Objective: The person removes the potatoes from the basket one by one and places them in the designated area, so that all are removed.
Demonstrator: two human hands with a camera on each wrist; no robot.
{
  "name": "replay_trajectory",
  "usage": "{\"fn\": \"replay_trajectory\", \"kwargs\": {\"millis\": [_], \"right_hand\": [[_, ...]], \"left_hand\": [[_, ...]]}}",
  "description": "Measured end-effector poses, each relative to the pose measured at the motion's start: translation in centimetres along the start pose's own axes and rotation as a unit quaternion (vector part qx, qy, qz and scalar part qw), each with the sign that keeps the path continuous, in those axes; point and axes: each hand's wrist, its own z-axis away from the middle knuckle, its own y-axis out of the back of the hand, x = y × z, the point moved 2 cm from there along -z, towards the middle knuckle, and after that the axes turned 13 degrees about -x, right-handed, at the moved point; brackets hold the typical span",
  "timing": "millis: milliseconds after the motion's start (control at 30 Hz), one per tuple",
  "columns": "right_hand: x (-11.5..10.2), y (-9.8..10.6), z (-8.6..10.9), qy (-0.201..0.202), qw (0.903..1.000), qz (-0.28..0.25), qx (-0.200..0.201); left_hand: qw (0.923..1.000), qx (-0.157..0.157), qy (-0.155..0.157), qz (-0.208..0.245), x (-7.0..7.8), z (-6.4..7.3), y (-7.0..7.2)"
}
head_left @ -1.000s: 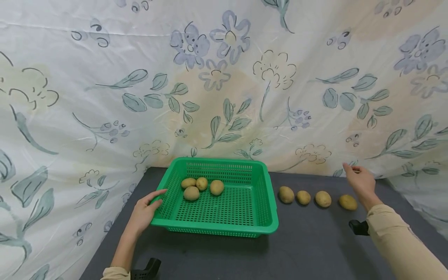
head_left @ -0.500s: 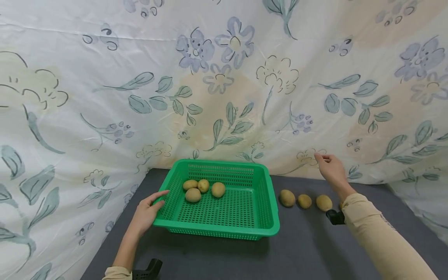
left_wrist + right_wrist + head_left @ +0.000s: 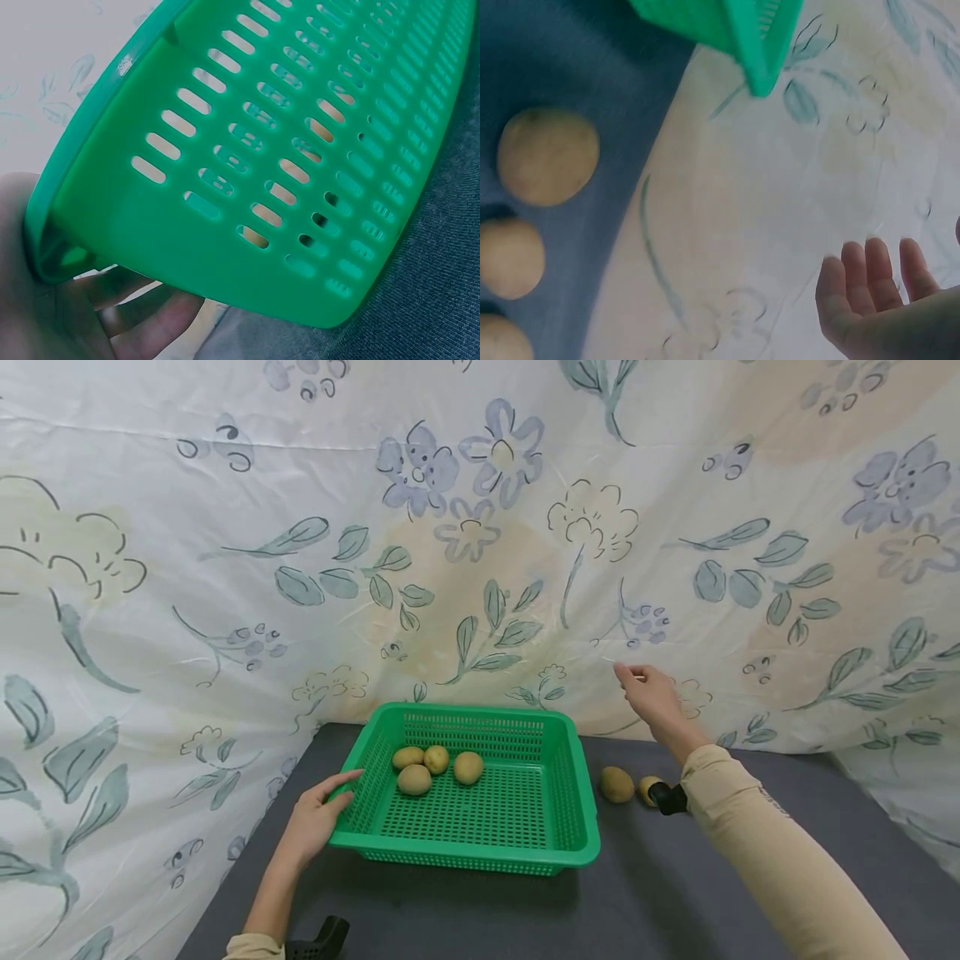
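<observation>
My left hand (image 3: 313, 818) grips the left rim of a green plastic basket (image 3: 480, 814). In the left wrist view its fingers (image 3: 157, 322) curl under the rim of the slotted basket wall (image 3: 172, 225). Several potatoes (image 3: 414, 780) lie together in the basket's back left part. My right hand (image 3: 651, 697) hangs in the air to the right of the basket, in front of the cloth. It holds nothing, and its fingers (image 3: 877, 274) are loosely bent. Below it, a potato (image 3: 617, 785) lies on the table, and a second potato (image 3: 647, 791) is partly hidden by the wrist camera.
A dark cloth-covered table (image 3: 450, 918) carries the basket. Behind it hangs a white flowered curtain (image 3: 480, 610), which also runs along the left side. In the right wrist view, potatoes (image 3: 547, 156) lie in a row. The right sleeve (image 3: 780, 852) hides the row's right end.
My right hand has moved left through the air, from above the rightmost potato toward the basket, its arm now covering part of the row. My left hand stays on the rim.
</observation>
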Motion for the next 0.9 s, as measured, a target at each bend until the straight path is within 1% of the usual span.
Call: {"fn": "replay_trajectory", "kwargs": {"millis": [67,233,367,433,567,633,833,900], "right_hand": [[-0.7,-0.7,-0.2,0.012,0.9997,-0.011,-0.021],[-2.1,-2.2,-0.6,0.030,0.9967,0.001,-0.075],[-3.1,-3.3,-1.2,0.034,0.9947,-0.002,-0.097],[-3.5,-3.6,-1.5,0.032,0.9937,-0.010,-0.107],[-4.2,-4.5,-1.9,0.016,0.9909,-0.019,-0.132],[-4.4,-5.0,-2.1,0.009,0.9895,-0.016,-0.143],[-4.6,-7.0,-2.6,-0.005,0.9852,-0.030,-0.169],[-4.6,-7.7,-2.6,-0.016,0.9815,-0.045,-0.185]], "left_hand": [[1.0000,-0.001,0.000,0.001,-0.1,0.0,0.0],[1.0000,0.002,0.000,-0.001,-0.2,0.0,0.0],[1.0000,0.005,0.002,-0.004,-0.2,0.0,0.0],[1.0000,0.004,0.002,-0.001,-0.2,-0.1,0.0],[1.0000,0.003,0.001,0.008,-0.2,-0.1,0.0],[0.9999,0.003,0.001,0.011,-0.1,-0.1,0.1],[0.9999,-0.001,-0.002,0.015,0.0,-0.1,0.1],[0.9998,-0.003,-0.003,0.017,0.0,-0.1,0.0]]}}
